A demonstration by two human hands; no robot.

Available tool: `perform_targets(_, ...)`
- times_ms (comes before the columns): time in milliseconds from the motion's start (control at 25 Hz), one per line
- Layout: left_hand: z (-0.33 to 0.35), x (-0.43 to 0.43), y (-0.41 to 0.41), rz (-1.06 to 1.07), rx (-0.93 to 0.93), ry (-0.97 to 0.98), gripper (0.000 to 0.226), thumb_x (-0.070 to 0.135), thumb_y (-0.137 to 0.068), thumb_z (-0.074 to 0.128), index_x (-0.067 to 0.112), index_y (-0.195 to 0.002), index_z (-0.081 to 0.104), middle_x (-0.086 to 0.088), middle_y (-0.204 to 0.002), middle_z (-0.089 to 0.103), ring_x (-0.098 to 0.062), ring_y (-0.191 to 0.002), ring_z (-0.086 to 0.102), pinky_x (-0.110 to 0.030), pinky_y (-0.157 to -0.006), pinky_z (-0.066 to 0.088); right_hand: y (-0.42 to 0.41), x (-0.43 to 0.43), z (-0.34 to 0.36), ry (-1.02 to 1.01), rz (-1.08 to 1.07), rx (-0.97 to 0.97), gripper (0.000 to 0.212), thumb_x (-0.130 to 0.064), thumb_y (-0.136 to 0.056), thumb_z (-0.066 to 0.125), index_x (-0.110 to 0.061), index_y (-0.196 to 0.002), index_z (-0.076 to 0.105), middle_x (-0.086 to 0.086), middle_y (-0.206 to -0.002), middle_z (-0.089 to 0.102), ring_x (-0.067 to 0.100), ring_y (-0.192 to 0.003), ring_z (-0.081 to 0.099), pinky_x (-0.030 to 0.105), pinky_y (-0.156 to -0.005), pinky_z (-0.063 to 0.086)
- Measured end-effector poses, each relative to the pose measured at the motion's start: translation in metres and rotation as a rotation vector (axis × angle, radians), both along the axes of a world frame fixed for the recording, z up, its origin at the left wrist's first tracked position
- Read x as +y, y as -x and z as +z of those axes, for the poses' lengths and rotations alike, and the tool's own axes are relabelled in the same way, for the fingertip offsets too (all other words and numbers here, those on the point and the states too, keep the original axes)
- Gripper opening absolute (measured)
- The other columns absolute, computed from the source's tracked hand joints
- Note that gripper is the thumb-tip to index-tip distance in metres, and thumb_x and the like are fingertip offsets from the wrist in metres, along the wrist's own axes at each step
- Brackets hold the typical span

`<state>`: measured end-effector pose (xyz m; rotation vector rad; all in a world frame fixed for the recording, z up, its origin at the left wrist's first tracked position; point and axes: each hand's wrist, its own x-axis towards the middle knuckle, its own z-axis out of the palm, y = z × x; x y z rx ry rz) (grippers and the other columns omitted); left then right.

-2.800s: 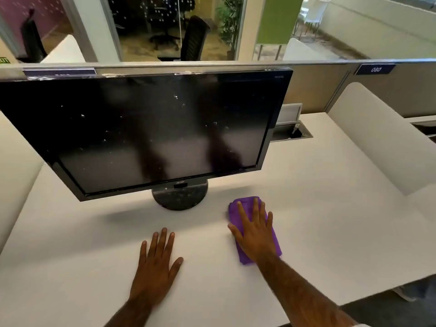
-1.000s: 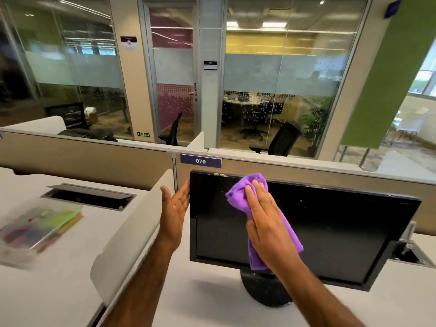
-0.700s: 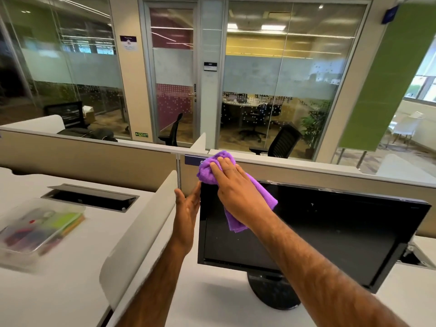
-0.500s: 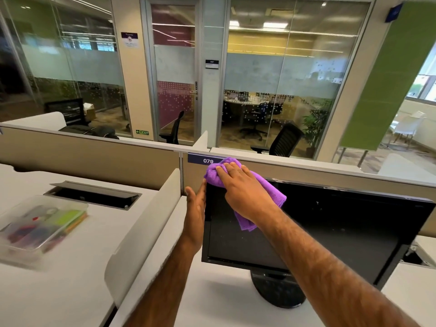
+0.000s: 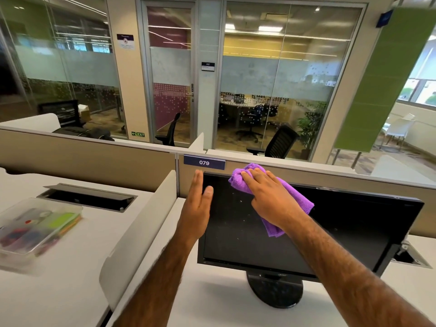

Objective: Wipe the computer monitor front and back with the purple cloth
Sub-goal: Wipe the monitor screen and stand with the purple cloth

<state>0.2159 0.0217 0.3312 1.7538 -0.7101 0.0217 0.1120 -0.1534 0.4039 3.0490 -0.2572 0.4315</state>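
Note:
A black computer monitor (image 5: 342, 232) on a round stand faces me on the white desk, its dark screen speckled with dust. My right hand (image 5: 271, 199) lies flat on the purple cloth (image 5: 299, 204) and presses it against the upper left part of the screen. The cloth's lower end hangs below my palm. My left hand (image 5: 198, 208) has straight fingers laid along the monitor's left edge, thumb on the front bezel.
A white divider panel (image 5: 141, 223) stands just left of the monitor. A clear plastic box (image 5: 35, 230) of coloured items sits on the neighbouring desk. A beige partition with a "079" tag (image 5: 204, 162) runs close behind the monitor. A cable hatch (image 5: 410, 256) lies at right.
My right hand with the cloth has slid from the top left corner to the right and slightly down on the screen. My left hand stays on the left edge.

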Motion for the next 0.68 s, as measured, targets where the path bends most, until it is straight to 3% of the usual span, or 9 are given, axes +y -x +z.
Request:
perform_targets(80,0.002,-0.001,-0.011,0.07,-0.362,-0.253,0.067,0.038,-0.103,0.035,0.029,-0.163,0.006,0.014,-0.17,-0.003,-0.004,-0.156,-0.006,-0.029,-0.126,0.001,-0.002,0.003,-0.001,0.012,-0.01,-0.012,0.079,-0.009,-0.095,0.05,-0.024,-0.162,0.012,0.002,-0.168,0.017,0.022,-0.155,0.011,0.037,-0.124,0.0)
perform_targets(160,0.003,-0.002,-0.018,0.082,-0.532,-0.411,0.068,0.032,-0.103,0.035,0.025,-0.163,0.006,0.014,-0.167,-0.009,-0.003,-0.153,-0.015,-0.027,-0.125,-0.006,-0.004,0.004,-0.003,0.021,-0.022,-0.024,0.078,-0.009,-0.096,0.05,-0.023,-0.162,0.011,0.003,-0.168,0.016,0.022,-0.156,0.009,0.037,-0.124,-0.002)
perform_targets(320,0.002,-0.005,-0.016,0.148,-0.573,-0.474,0.067,0.037,-0.101,0.031,0.022,-0.163,0.012,0.009,-0.168,-0.001,-0.005,-0.151,-0.014,-0.024,-0.12,-0.013,0.001,-0.002,-0.005,0.014,-0.019,-0.047,0.075,-0.011,-0.097,0.049,-0.023,-0.162,0.014,0.003,-0.168,0.018,0.022,-0.155,0.011,0.036,-0.123,-0.003)
perform_targets(480,0.001,-0.008,-0.014,0.192,-0.59,-0.466,0.066,0.037,-0.1,0.034,0.019,-0.162,0.021,0.0,-0.17,0.016,-0.01,-0.152,-0.006,-0.027,-0.121,-0.01,0.025,-0.028,-0.006,0.015,-0.053,-0.06,0.073,-0.012,-0.098,0.05,-0.024,-0.161,0.016,0.0,-0.167,0.02,0.021,-0.155,0.014,0.033,-0.121,-0.004)
perform_targets(680,0.002,-0.01,-0.011,0.207,-0.594,-0.445,0.065,0.038,-0.1,0.035,0.018,-0.161,0.026,-0.003,-0.169,0.023,-0.02,-0.157,0.008,-0.033,-0.124,-0.003,0.054,-0.06,-0.005,0.019,-0.091,-0.042,0.074,-0.013,-0.098,0.049,-0.026,-0.162,0.014,-0.002,-0.167,0.018,0.019,-0.155,0.012,0.036,-0.126,0.001)
